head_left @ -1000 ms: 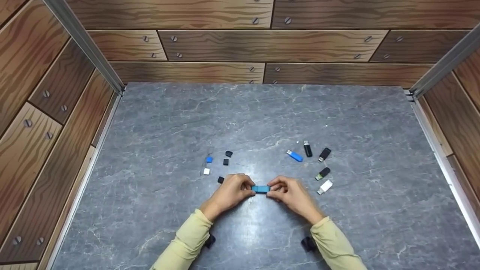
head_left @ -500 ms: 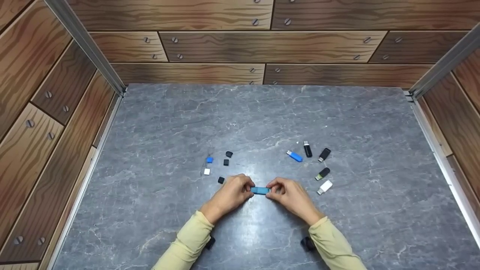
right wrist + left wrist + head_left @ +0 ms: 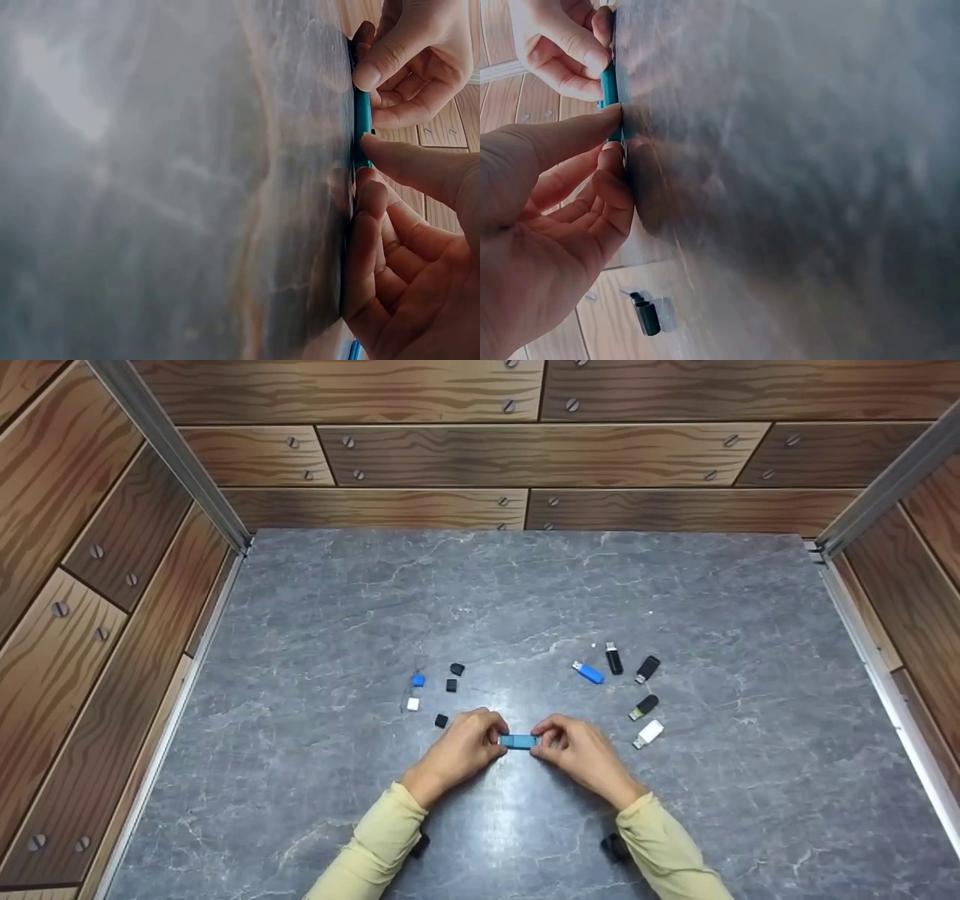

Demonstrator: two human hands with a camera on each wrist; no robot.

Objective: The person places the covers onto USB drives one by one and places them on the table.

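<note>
A teal USB flash drive (image 3: 519, 742) with a seam across it lies level between both hands, close over the grey tabletop. My left hand (image 3: 466, 742) pinches its left end between thumb and fingers. The opposite end is pinched by my right hand (image 3: 583, 750) in the same way. In the left wrist view the teal drive (image 3: 610, 86) shows edge-on, right at the table surface, its ends covered by fingertips. The right wrist view shows the thumb of my right hand (image 3: 420, 247) pressing on the teal drive (image 3: 363, 112).
Left of the hands lie small loose caps: a blue cap (image 3: 418, 681), a white cap (image 3: 413, 704) and several black ones, including a black cap (image 3: 442, 721) beside the left hand. Uncapped drives lie to the right, among them a blue drive (image 3: 589, 672) and a white drive (image 3: 649, 733).
The right fingertips sit slightly farther in along the teal flash drive. Both hands otherwise keep their place and grip, and the loose caps and drives stay put.
</note>
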